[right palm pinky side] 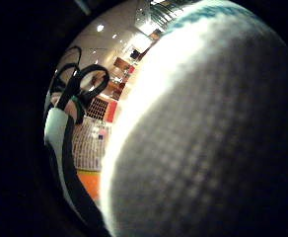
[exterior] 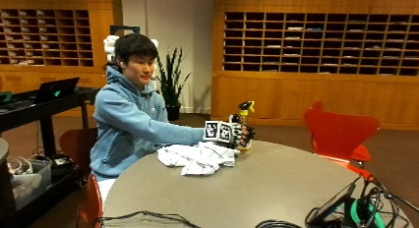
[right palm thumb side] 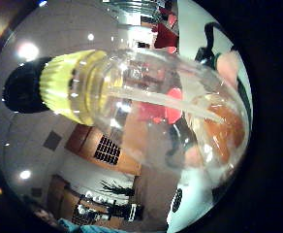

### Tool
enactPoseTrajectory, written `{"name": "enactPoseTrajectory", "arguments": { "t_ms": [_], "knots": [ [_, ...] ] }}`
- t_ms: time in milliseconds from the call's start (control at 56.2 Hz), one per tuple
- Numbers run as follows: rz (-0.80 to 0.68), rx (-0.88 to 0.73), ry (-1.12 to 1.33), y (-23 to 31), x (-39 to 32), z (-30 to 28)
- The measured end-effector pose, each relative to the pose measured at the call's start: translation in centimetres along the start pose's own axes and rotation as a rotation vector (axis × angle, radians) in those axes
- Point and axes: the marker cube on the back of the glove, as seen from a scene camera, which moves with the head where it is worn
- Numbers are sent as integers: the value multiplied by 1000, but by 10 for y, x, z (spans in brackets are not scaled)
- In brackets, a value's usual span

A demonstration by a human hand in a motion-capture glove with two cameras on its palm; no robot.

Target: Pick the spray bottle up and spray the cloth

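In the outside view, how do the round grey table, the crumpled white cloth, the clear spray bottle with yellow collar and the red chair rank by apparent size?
1. Round grey table
2. Red chair
3. Crumpled white cloth
4. Clear spray bottle with yellow collar, partly hidden by the gloved right hand gripping it

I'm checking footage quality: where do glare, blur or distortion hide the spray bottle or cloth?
Thumb side palm view: the clear spray bottle bulges with wide-angle distortion, ceiling lights glinting on it. Little finger side palm view: a blurred, half-shadowed woven surface fills most of it. Outside view: soft overall, but the right hand around the bottle and the white cloth on the table remain readable.
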Motion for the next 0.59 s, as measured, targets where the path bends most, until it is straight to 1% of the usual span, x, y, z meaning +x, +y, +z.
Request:
{"name": "enactPoseTrajectory", "arguments": {
  "t_ms": [214,587],
  "knots": [
    [-41,-55,-56,9,-16,-16],
    [-200,-79,-121,34,-63,-60]
  ]
}}
